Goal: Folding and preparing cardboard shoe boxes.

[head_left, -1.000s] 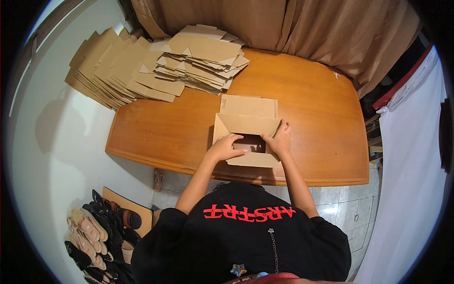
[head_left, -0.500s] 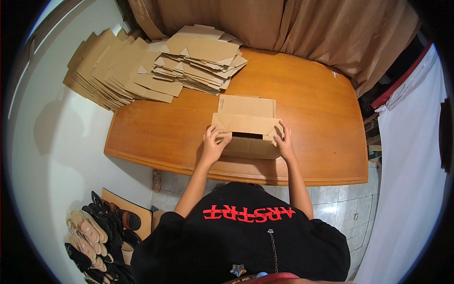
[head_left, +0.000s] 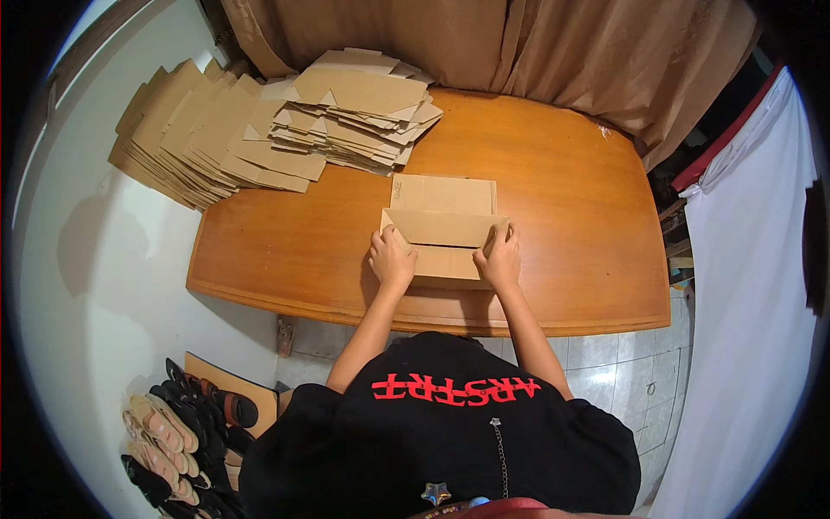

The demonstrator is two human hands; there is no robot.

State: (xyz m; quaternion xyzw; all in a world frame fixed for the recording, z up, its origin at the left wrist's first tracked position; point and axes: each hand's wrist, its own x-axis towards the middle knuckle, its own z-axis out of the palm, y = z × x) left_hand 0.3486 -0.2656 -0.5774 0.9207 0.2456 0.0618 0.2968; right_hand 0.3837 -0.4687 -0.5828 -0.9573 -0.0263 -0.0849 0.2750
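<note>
A brown cardboard box [head_left: 445, 229], partly folded up, lies on the wooden table in front of me. Its back panel or lid [head_left: 443, 194] spreads flat away from me. My left hand [head_left: 393, 258] grips the box's left end, with the fingers on the outside and the thumb at the near edge. At the right end my right hand [head_left: 499, 258] holds the cardboard the same way, fingers curled over the side. A narrow dark slit shows between the back wall and the near panel [head_left: 446, 261].
Flattened cardboard boxes stand in a leaning stack [head_left: 186, 130] and a flat pile [head_left: 354, 108] at the table's far left. Behind the wooden table [head_left: 571, 216] hangs a brown curtain [head_left: 432, 43]. A white cloth [head_left: 748, 259] hangs at right; several shoes [head_left: 169, 432] sit lower left.
Both hands have closed on the box's ends, the right one moving inward. The box's side ends now stand up and the dark opening has narrowed to a slit.
</note>
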